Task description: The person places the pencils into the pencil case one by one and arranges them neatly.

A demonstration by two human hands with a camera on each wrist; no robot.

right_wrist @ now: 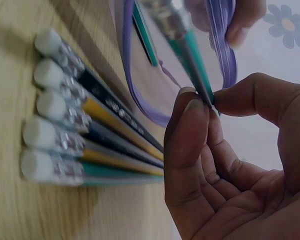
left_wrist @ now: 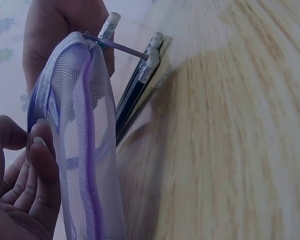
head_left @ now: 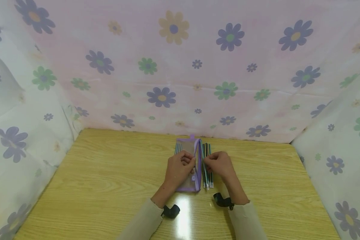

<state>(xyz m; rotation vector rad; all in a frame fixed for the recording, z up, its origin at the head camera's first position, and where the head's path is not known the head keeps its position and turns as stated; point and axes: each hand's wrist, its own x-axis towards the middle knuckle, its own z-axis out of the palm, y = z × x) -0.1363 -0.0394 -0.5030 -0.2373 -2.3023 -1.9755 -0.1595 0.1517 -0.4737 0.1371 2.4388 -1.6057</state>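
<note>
A purple-edged mesh pencil pouch (head_left: 188,189) lies on the table with its zipped side gaping to the right. My left hand (head_left: 178,170) pinches the edge of that opening, seen up close in the left wrist view. Between thumb and fingertips, my right hand (right_wrist: 230,150) pinches a green-striped pencil (right_wrist: 192,57), eraser end up. Its lower tip points toward the pouch mouth. Beside the pouch, several eraser-tipped pencils (right_wrist: 115,152) in black, yellow and green form a row. Inside the mesh, a few pencils (head_left: 178,148) show at the far left, partly hidden by the left hand.
The wood-grain table (head_left: 108,173) stretches to both sides. Floral cloth (head_left: 195,76) hangs along its back edge and at the left and right. Black wrist cameras (head_left: 171,211) sit close above the tabletop below the hands.
</note>
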